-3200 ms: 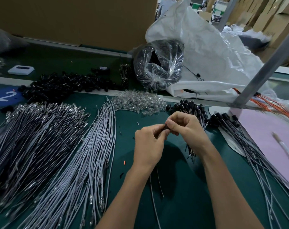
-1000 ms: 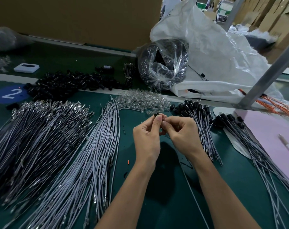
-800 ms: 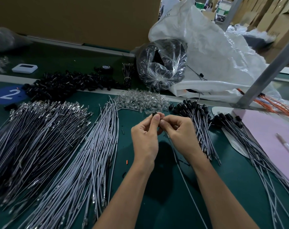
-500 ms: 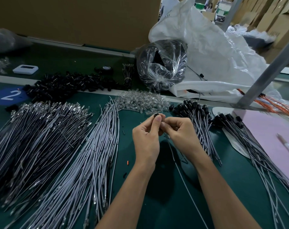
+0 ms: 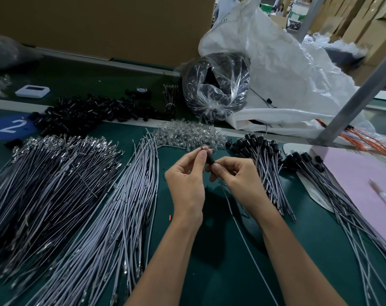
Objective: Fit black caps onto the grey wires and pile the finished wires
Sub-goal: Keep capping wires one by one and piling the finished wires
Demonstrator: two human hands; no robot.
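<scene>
Black plastic sits at the centre of things: a single black cap (image 5: 210, 159) is held up over the green counter (image 5: 209, 272) between both hands. The left hand (image 5: 187, 182) pinches its upper end with thumb and forefinger, the other fingers loosely curled. The right hand (image 5: 238, 182) pinches the lower end the same way. From under the right hand a grey wire (image 5: 242, 235) trails down across the counter toward the near edge (its far tip, inside the pinch, is too small to make out).

Just right of the hands lies the pile of finished wires (image 5: 265, 164), capped ends pointing away. A second capped bundle (image 5: 320, 186) lies beyond it, beside a pink sheet (image 5: 364, 184). Left of the hands spreads a broad fan of uncapped grey wires (image 5: 112, 206), and further left a darker bundle (image 5: 44, 184). Along the back are a heap of loose black caps (image 5: 92, 111), a mound of clear small parts (image 5: 187, 134), a clear bag (image 5: 216, 89) and a white sack (image 5: 287, 69).
</scene>
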